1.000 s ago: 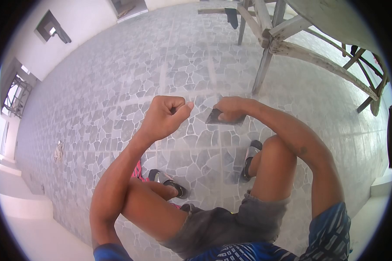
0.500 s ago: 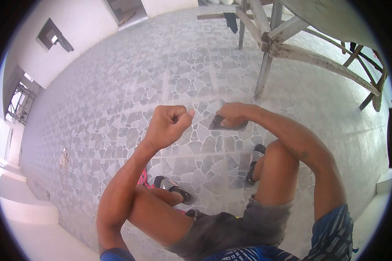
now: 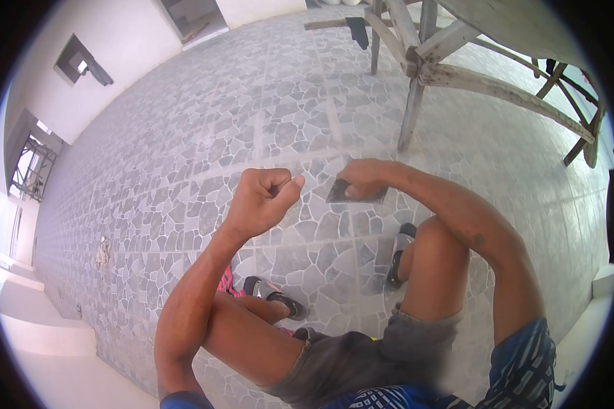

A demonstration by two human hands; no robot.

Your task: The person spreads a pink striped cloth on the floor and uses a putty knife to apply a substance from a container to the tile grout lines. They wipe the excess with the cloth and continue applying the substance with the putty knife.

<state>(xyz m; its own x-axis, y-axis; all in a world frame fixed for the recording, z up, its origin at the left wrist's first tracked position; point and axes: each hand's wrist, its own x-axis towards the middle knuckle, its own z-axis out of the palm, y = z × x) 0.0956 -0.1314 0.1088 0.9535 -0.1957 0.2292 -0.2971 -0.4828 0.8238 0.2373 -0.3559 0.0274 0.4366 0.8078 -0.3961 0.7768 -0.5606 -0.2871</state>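
My left hand [image 3: 265, 199] is raised above the floor in the middle of the view, its fingers curled into a fist; whether anything small is inside is hidden. To its right, my right hand [image 3: 363, 180] grips a dark flat pad [image 3: 337, 191] that lies on or just over the tiles. The floor [image 3: 300, 225] has a grey stone pattern with pale joints, some hazy with a whitish film. My shod feet stand on it on either side below my hands.
A wooden scaffold [image 3: 412, 112] stands at the upper right with a dark cloth [image 3: 358, 32] hanging on its bar. A pale bundle [image 3: 103, 252] lies on the floor at the left. White walls and steps edge the left side.
Both hands keep nearly the same pose and place. The view has shifted very slightly, and my left fist appears a little lower.
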